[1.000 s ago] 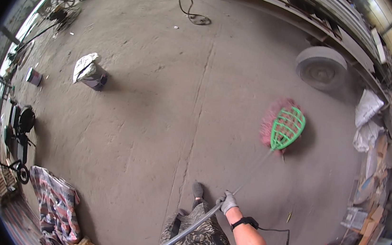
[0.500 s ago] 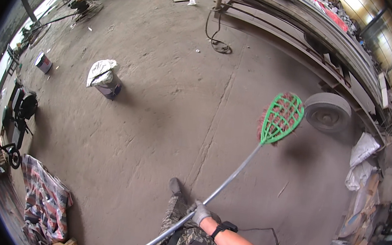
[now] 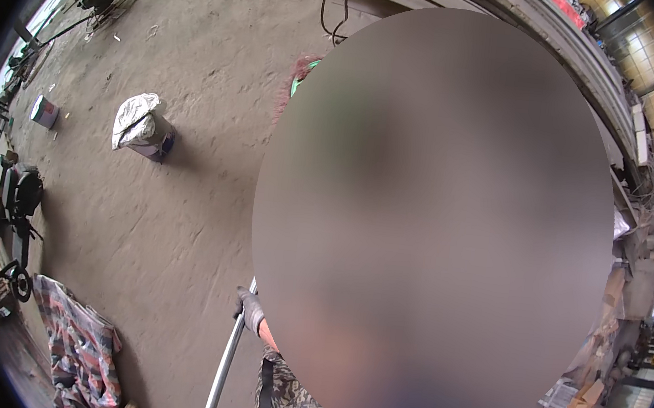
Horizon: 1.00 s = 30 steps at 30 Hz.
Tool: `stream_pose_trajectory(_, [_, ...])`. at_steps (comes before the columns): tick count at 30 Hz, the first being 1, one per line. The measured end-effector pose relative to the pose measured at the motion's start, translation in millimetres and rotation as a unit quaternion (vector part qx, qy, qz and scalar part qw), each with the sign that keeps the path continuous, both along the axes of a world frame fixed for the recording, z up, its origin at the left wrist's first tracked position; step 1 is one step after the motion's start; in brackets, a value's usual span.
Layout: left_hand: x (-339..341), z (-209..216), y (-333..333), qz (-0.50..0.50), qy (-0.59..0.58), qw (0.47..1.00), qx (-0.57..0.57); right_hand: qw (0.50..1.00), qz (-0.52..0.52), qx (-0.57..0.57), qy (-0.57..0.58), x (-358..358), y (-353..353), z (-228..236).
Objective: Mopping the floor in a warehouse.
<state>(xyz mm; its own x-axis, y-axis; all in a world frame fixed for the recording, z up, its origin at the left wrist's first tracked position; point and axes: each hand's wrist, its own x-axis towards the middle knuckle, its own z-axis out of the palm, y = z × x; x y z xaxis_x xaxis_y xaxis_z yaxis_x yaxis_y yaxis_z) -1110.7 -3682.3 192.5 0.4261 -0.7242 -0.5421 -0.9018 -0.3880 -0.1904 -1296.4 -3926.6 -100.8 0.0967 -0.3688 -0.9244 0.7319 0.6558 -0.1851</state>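
My right hand (image 3: 250, 310), in a grey glove, is closed around the pale metal pole (image 3: 223, 368) of a broom. The pole runs down out of the lower edge, and my left hand is out of sight. Farther ahead, a bit of the broom's head (image 3: 283, 94) shows, with reddish bristles and a sliver of green plastic frame. A large round blur hides the rest of the head, the upper pole and most of my right forearm. Under the bristles lies a dusty concrete floor (image 3: 190, 213).
A bucket (image 3: 160, 143) with a white sack over it stands left of the broom, and a smaller bucket (image 3: 45, 112) farther left. A scooter (image 3: 22, 204) and a striped tarp (image 3: 81, 345) line the left side. Long stacked beams (image 3: 515, 9) lie at the back right.
The broom head has swung left and away from the wheel on the right. My right hand has moved left with the pole, now steeper. My left hand has left the view; a blur now covers the middle.
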Motion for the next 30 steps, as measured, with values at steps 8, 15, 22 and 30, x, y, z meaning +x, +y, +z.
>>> stream_pose_trajectory(8, [-87.3,24.5,-58.2,-0.083,0.043,0.993,0.065,0.996,-0.06,0.051,-0.031,-102.9,1.3,-1.7])
stream_pose_trajectory(15, [-164.0,1.4,-162.2,-0.254,0.054,0.95,0.172,0.945,-0.312,0.049,-0.089,-249.4,40.7,-34.7])
stream_pose_trajectory(22, [-344.5,-65.8,-248.4,-0.525,0.112,0.827,0.166,0.873,-0.48,0.019,0.08,-446.1,106.5,-68.6])
stream_pose_trajectory(30, [-370.1,-67.7,-300.9,-0.61,0.102,0.775,0.131,0.811,-0.583,0.049,0.001,-450.8,140.5,-29.1])
